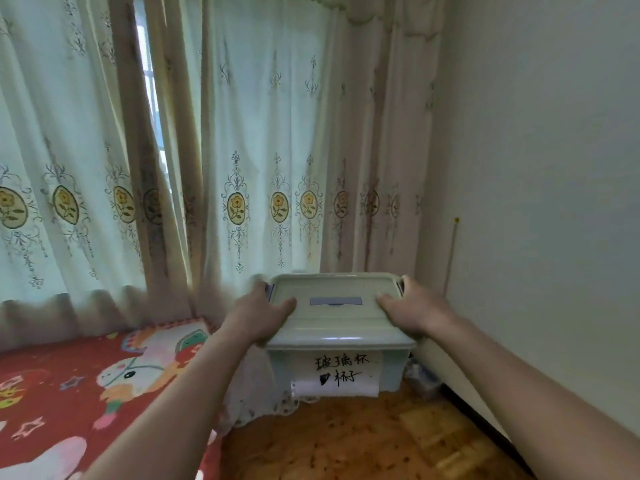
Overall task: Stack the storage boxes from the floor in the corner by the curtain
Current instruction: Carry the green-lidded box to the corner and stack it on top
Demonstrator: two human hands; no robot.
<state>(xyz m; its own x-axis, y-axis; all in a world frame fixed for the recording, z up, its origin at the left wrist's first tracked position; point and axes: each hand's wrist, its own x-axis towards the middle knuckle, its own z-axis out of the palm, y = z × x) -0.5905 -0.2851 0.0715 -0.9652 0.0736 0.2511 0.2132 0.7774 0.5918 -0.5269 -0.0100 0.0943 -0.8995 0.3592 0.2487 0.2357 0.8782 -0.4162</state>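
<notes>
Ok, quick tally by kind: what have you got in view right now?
Storage box, pale green, lidded, held by left hand and right hand: 1
Paper label: 1
Play mat, red: 1
Thin stick against the wall: 1
Total: 4

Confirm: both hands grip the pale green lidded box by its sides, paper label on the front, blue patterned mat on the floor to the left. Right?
One thing is off: the patterned mat is red, not blue, as the head view shows. The rest holds: the left hand and the right hand grip the pale green lidded box by its sides, and the handwritten paper label is on its front.
</notes>
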